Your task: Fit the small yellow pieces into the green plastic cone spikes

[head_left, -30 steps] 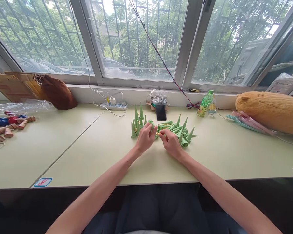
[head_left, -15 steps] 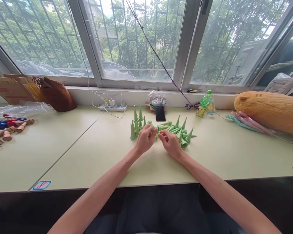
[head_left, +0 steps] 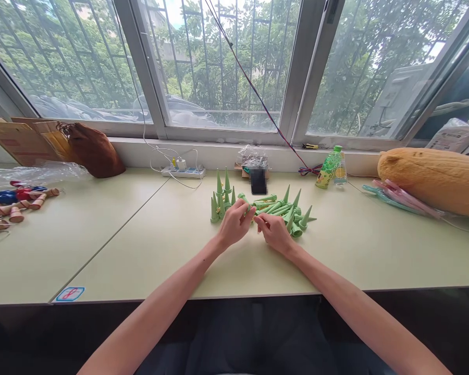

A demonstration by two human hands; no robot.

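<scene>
Green spike [head_left: 242, 197], just left of and nearer than the black phone [head_left: 259, 183], is pinched in the curled left hand [head_left: 235, 223]; likely light, stiff, slightly slick plastic, so grip the barrel. Right hand [head_left: 273, 230], nearer than the phone, has fingertips bunched, can't tell on what. Left fingers hide most of the spike.

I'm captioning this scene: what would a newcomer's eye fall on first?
Probably the left hand and right hand, close together mid-view. Around them, green spikes stand out: an upright cluster just beyond the left hand, a jumbled pile beside the right. The large tan plush-looking roll at the view's right edge may come next.
</scene>
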